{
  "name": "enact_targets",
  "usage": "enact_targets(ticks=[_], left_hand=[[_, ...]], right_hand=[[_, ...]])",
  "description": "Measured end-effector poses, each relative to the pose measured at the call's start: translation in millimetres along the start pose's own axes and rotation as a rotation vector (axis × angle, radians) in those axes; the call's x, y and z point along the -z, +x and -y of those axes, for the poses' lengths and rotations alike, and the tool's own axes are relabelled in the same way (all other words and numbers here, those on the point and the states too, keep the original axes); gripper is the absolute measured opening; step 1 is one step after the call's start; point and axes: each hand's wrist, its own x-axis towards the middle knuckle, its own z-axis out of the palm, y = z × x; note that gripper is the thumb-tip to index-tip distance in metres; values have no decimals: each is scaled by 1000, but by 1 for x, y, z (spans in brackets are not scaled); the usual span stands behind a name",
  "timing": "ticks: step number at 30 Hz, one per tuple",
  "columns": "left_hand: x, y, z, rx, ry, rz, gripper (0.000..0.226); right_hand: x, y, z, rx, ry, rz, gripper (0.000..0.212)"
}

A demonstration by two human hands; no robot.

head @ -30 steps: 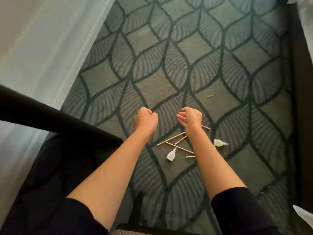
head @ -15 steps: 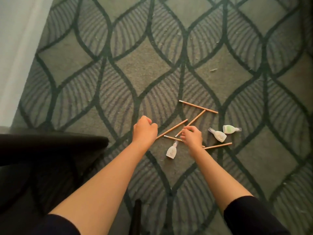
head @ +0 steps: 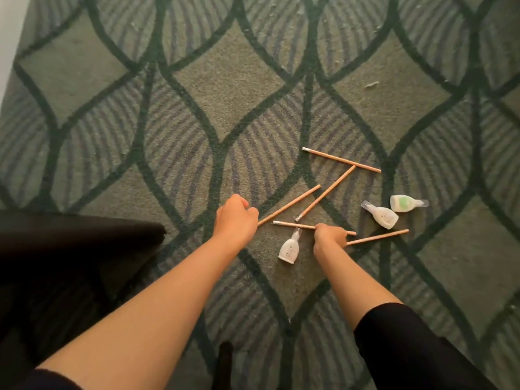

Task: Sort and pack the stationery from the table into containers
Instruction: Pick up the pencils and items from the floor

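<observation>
Five pencils (head: 341,160) on carpet (head: 225,80); right hand (head: 329,238) grips nearest pencil (head: 292,224)

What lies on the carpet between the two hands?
Head view: the white-tipped end of the pencil that the right hand grips, and below it a small white bottle on its side, lie between it and the left hand.

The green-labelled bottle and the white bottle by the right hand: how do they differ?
The green-labelled bottle shows a green patch; the white bottle only small dark print. The green-labelled bottle's cap points right, the white bottle's away from the person. Both are small and lie on the carpet.
</observation>
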Motion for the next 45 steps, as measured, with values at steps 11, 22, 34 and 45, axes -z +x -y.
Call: enact_targets(ticks=[11,22,34,45], left_hand=[[-2,4,6,-4,27,24,18],[5,3,10,12,20,33,22],[10,0,12,14,57,63,12],[13,0,10,-11,99,66,6]], right_hand=[[-15,7,43,384,-89,3,28],[-36,-9,30,494,-156,184,27],[-45,-8,35,395,-195,151,25],[-34,-24,38,344,-90,367,12]])
